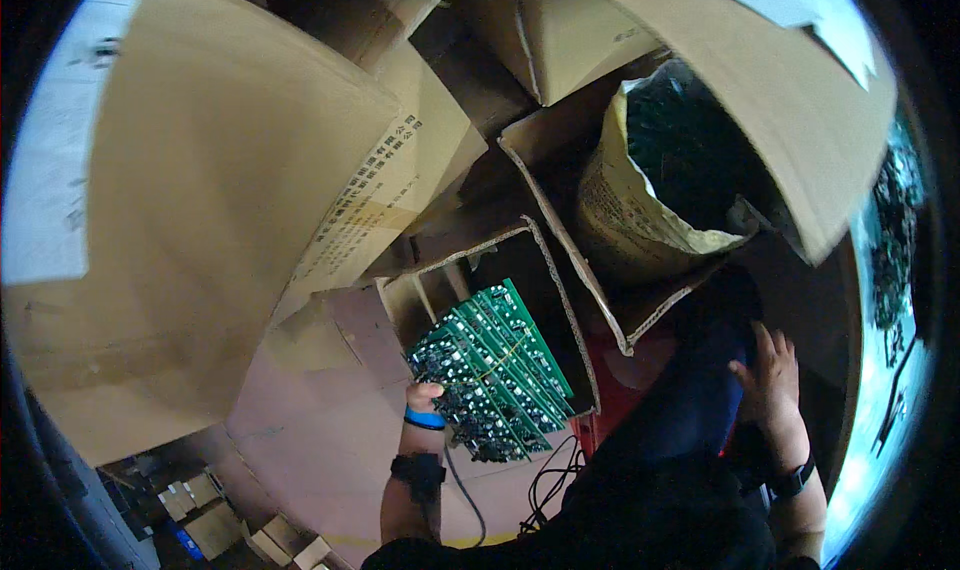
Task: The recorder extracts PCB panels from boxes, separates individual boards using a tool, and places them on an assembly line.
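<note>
Right of the gripping left hand [425,398] extend green circuit boards [495,372].

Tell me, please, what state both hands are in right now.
Left hand: closed on the edge of the green boards, holding them.
Right hand: open, with nothing visible in it.

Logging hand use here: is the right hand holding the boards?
No, the left hand holds the boards, while the right hand is open, apart from them.
</note>
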Demonstrator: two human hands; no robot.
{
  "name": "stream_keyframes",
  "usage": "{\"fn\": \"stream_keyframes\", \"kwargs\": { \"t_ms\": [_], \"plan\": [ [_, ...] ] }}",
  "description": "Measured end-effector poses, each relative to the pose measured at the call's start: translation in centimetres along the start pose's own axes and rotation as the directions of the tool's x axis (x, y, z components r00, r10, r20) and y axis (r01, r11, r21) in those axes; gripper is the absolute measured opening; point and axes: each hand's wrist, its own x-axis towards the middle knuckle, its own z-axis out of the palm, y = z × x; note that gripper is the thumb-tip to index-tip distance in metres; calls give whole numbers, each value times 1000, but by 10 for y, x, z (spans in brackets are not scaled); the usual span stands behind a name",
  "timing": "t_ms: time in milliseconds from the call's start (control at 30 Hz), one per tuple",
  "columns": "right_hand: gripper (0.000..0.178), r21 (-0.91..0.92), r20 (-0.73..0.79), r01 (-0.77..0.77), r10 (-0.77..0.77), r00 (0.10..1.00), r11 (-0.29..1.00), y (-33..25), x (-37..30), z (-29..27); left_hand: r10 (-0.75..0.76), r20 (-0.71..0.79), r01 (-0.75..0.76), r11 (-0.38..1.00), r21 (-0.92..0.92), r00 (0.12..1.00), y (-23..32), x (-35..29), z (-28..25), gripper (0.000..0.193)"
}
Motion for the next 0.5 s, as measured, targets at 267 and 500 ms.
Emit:
{"fn": "stream_keyframes", "kwargs": {
  "t_ms": [267,500],
  "plan": [
    [81,870,-52,358,-659,750,339,-108,30,76,143,106,-130,985,-113,984,-42,48,2,82],
    [104,856,-81,312,-489,868,412,-144,-30,44,-105,44,103,994,38,994,-35,66,81,71]
  ]
}}
